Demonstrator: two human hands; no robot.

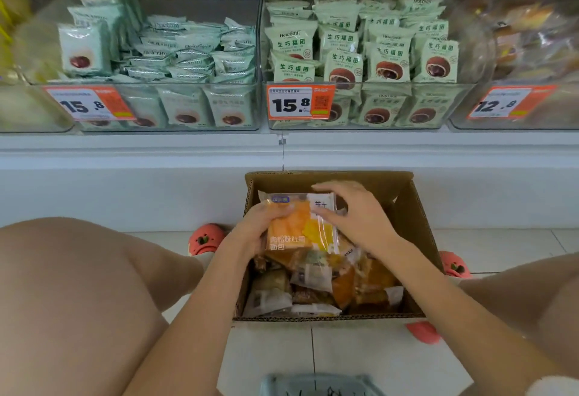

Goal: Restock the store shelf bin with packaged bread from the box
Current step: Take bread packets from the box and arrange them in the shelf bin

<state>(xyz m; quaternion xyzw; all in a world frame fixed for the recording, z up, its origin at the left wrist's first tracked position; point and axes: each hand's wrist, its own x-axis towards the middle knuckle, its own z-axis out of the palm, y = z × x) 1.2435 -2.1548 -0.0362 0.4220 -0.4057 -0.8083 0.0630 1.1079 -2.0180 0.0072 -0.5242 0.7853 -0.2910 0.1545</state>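
Over the box (419, 217), L hand (261, 229) curls round the orange pack (300, 226), thumb on top; R hand (360, 217) rests spread on its right edge, not pinching. More packs lie loose below. Best get both hands under w/ even support, lift straight, don't squash bread, then up to bin (513, 123) at right.

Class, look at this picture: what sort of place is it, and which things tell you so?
Most likely a shop's snack aisle: clear shelf bins of wrapped buns, orange price tags, and a cardboard box of packaged bread.
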